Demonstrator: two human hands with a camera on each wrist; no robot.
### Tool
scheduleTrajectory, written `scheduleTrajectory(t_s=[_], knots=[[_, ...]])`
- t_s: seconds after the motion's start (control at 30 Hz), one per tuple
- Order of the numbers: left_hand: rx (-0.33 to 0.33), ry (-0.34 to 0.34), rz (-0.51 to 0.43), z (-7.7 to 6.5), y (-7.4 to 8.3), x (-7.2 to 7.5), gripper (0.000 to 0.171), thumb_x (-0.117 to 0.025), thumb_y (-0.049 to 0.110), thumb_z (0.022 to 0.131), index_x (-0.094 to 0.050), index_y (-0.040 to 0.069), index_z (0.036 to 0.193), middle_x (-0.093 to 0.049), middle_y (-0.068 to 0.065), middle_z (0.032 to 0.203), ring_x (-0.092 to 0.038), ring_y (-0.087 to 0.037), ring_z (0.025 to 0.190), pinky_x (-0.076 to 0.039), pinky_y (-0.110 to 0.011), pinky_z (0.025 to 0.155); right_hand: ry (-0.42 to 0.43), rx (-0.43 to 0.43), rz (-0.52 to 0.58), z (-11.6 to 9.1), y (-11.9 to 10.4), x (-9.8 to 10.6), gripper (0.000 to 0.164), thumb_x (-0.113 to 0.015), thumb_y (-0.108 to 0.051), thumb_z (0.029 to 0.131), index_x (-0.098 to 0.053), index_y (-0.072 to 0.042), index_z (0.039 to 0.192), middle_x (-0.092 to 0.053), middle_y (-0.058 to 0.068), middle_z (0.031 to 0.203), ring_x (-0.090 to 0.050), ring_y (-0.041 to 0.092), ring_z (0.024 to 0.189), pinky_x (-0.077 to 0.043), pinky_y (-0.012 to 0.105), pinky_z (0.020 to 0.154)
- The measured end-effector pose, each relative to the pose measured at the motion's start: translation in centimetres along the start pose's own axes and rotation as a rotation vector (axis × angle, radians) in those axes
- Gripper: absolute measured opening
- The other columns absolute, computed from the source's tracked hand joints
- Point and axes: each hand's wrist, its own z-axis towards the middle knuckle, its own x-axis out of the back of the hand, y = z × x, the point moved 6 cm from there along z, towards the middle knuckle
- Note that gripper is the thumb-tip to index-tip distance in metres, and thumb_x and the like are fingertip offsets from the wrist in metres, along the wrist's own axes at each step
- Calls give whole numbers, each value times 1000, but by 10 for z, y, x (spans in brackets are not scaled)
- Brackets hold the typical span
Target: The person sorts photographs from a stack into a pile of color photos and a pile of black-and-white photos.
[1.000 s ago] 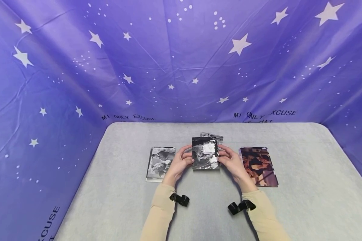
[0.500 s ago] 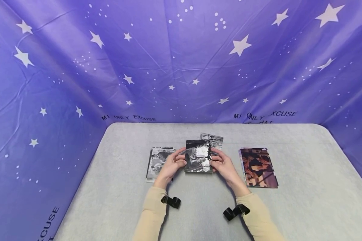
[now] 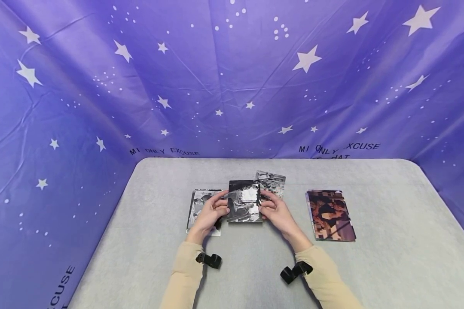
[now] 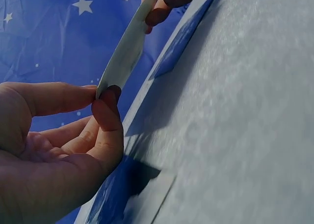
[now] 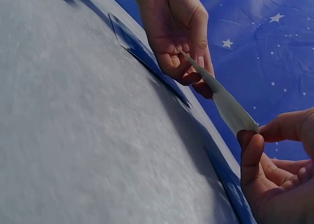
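Observation:
Held up above the table is a black-and-white photo print (image 3: 244, 204), its pale back (image 4: 125, 57) showing in the left wrist view. My left hand (image 3: 210, 214) pinches its left edge between thumb and fingers. At the opposite edge, my right hand (image 3: 277, 214) pinches it the same way. In the right wrist view the print (image 5: 230, 109) appears nearly edge-on and slightly bowed. Beneath the left hand lies a stack of black-and-white photos (image 3: 196, 210), partly covered by that hand. Behind the held print, another black-and-white photo (image 3: 273, 182) lies tilted on the table, partly hidden.
A stack of colour photos (image 3: 331, 214) in reddish-brown tones lies to the right on the grey table (image 3: 386, 214). A purple curtain with white stars (image 3: 232, 86) hangs behind the table. Both wrists carry black straps with cameras.
Both hands have moved left together with the held photo, now closer to the left stack. More of the tilted photo behind shows. The colour stack stays in place.

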Motion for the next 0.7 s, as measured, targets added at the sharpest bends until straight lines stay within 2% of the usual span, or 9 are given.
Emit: scheduleTrajectory(t_s=[0.5,0.7], knots=[[5,13,98,-16,2,34,67,-55,-19,79,-34,-11,143,-64,-11,97,-63,-9,82,-51,-19,74,-38,-9,-29,0,1,-35,61,-59,12,83,-39,9,141,-65,16,88,-58,12,65,-52,23,60],[30,16,135,-25,4,45,68,-54,-19,79,-33,-11,143,-62,-10,94,-62,-9,80,-51,-18,73,-72,-10,-55,-1,4,-49,62,-59,12,83,-37,12,140,-65,22,87,-59,15,62,-55,28,62]])
